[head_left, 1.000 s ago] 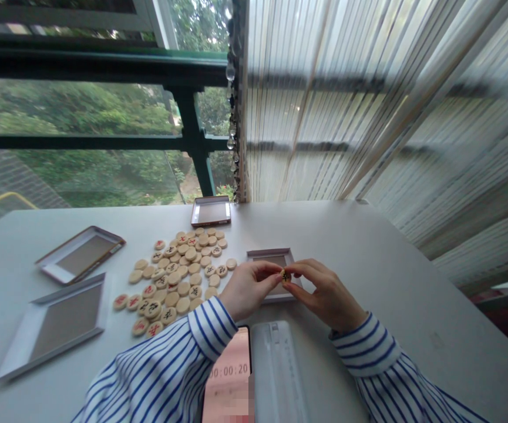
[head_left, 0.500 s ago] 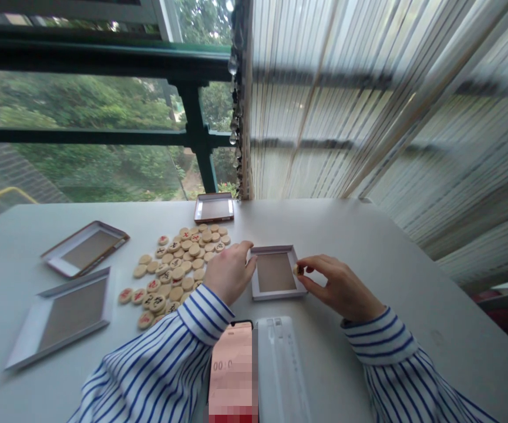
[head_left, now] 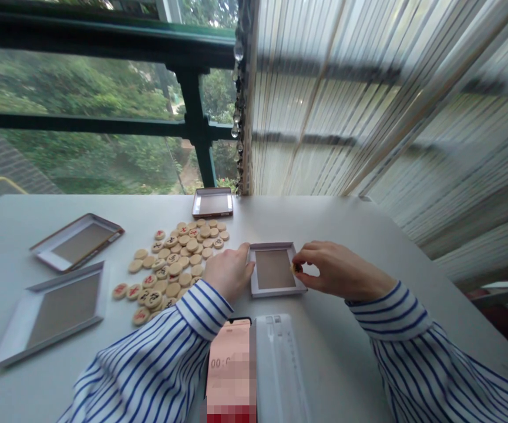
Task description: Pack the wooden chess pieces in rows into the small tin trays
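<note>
The right hand (head_left: 342,267) pinches a wooden disc (head_left: 296,268) at the right side of the shallow box (head_left: 275,271), where a light edge grip looks wisest to me, while the left hand (head_left: 227,270), grip unclear from here, could steady the box's left side.

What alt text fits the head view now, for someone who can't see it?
The right hand pinches a round wooden piece at the right edge of a shallow open box, with the left hand at its left edge. On the table, many similar pieces lie to the left, with three more boxes beside and beyond them.
</note>
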{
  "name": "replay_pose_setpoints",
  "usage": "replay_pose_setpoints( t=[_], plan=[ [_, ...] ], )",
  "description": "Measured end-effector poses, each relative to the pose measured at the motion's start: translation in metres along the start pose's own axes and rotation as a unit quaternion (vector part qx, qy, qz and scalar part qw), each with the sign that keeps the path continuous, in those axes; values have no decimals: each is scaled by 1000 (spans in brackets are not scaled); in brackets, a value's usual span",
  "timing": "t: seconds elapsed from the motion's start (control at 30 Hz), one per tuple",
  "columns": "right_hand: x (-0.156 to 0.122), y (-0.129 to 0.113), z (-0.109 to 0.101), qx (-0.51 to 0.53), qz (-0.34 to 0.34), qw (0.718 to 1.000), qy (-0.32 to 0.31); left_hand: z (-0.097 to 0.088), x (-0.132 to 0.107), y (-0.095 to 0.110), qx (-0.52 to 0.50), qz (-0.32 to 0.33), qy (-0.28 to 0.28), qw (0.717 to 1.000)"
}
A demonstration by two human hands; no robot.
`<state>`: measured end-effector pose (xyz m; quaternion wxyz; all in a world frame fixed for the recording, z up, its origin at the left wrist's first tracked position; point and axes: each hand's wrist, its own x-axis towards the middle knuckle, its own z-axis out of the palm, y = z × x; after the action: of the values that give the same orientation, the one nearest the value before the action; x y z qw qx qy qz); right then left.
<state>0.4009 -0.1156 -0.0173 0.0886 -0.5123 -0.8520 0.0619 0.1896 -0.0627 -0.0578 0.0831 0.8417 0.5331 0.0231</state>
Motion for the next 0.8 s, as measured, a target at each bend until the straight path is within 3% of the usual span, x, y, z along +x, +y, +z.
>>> replay_pose_setpoints(
  t=[0.23, 0.8],
  plan=[
    [7, 2, 5, 17, -30, 998, -56, 5, 2, -2, -46, 18, -8, 999],
    [10, 8, 13, 11, -21, 991, -130, 9, 5, -5, -100, 42, -8, 994]
  ],
)
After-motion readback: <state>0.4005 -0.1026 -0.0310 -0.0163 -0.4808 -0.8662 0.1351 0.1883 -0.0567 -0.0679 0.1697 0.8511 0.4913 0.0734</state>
